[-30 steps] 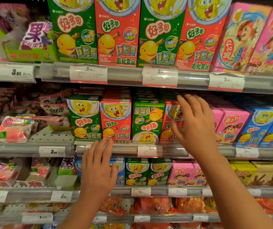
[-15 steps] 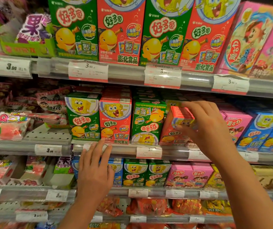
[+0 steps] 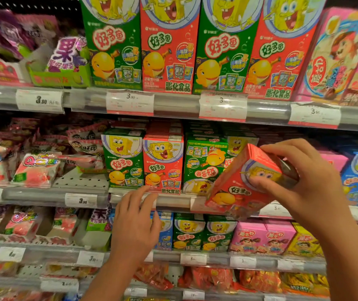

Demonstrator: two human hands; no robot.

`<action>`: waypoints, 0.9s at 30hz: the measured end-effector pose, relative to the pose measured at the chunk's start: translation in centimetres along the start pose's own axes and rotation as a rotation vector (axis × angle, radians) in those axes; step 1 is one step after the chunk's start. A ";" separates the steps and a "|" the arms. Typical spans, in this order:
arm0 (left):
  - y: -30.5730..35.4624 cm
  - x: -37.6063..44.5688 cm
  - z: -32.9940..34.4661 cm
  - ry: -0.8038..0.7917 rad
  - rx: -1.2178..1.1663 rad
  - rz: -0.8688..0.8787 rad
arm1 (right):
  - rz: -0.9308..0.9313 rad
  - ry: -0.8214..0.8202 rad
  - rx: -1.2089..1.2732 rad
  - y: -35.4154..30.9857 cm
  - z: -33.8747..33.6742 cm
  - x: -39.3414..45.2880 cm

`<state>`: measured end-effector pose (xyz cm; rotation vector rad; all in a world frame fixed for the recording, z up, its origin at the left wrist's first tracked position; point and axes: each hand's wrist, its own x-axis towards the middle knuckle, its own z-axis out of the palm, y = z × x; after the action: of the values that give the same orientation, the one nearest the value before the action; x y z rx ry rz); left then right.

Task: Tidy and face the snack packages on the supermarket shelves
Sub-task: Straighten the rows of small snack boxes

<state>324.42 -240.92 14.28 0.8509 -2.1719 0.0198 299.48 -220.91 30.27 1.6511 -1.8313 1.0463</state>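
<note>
Gripping the red box (image 3: 242, 183) tilted in my right hand (image 3: 303, 181), clear of the middle shelf (image 3: 169, 199), so I can face it. My left hand (image 3: 134, 222), fingers relaxed, empty, hovers near the rail for balance.

White price tags (image 3: 129, 102) along shelf rails (image 3: 267, 109)

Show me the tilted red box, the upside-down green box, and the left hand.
tilted red box (image 3: 238, 190), head view, front face.
upside-down green box (image 3: 204, 164), head view, front face.
left hand (image 3: 135, 224), head view, back of hand.
</note>
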 end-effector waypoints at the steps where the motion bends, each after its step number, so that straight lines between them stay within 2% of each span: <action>1: 0.0 0.4 -0.6 0.029 -0.045 0.004 | 0.011 -0.003 0.033 0.0 0.3 -0.3; 4: -0.4 2.5 -3.0 0.164 -0.075 0.048 | 0.021 -0.021 0.130 -0.5 1.5 -0.9; 8: -2.2 7.2 -6.7 0.297 0.059 0.090 | 0.024 -0.060 0.214 -1.4 3.1 -1.1; 10: -3.1 9.1 -8.0 0.270 0.169 0.078 | 0.016 -0.070 0.243 -1.9 3.5 -1.1; 14: -4.2 10.5 -9.3 0.101 0.292 0.039 | -0.008 -0.085 0.286 -2.7 4.1 -1.0; 23: -5.9 8.9 -12.1 0.083 0.015 0.097 | 0.009 -0.064 0.373 -3.9 4.8 -0.7; 27: -6.2 7.8 -14.1 0.122 -0.007 0.096 | 0.017 -0.087 0.423 -5.4 5.5 0.0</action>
<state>333.77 -246.23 27.80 0.7222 -2.0947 0.1088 305.56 -225.11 28.19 1.9448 -1.7646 1.4685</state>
